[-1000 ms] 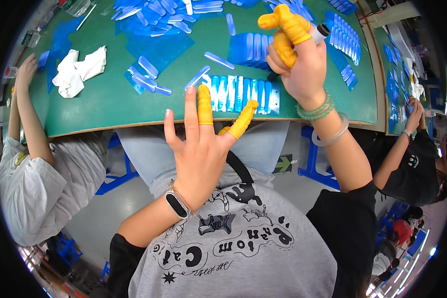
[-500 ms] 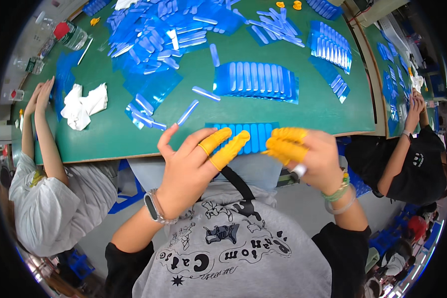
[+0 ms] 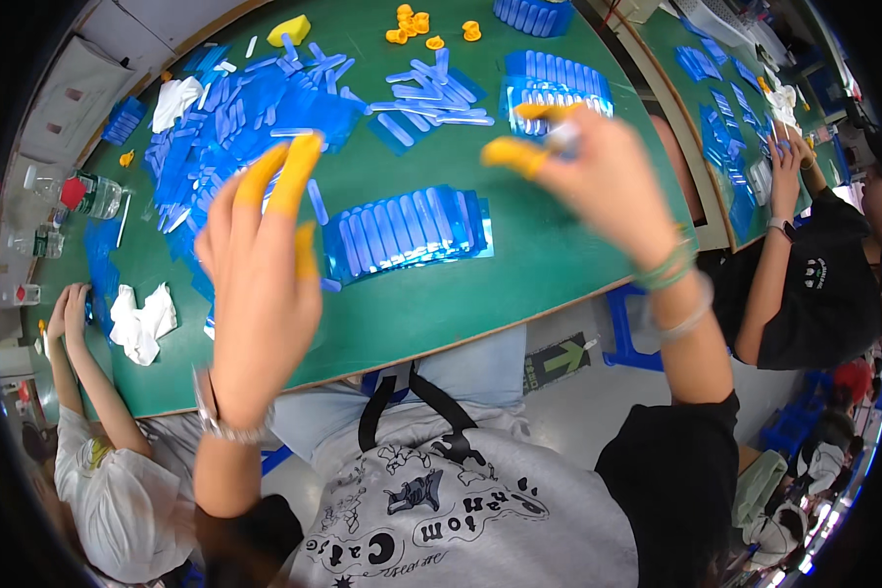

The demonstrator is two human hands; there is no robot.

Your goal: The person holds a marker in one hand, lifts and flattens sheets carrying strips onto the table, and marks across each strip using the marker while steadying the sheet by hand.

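Note:
My left hand is raised over the table's left part, beside a loose pile of blue strips. Its fingers are stretched out, with yellow finger cots on several of them, and nothing shows in its grip. Farther right, my right hand is smeared by motion in front of a stack of blue strip sheets. Its yellow-tipped thumb and finger are apart, while a small white cylinder is held within the hand. Between the hands lies another fanned stack of blue strip sheets.
Loose blue strips, yellow finger cots and a yellow block lie toward the back of the green table. White cloth and plastic bottles are at left. Other people work at both sides.
Both hands have left the table's front edge and moved up and apart. The blue strip sheet they held is no longer between them. My view has shifted and turned.

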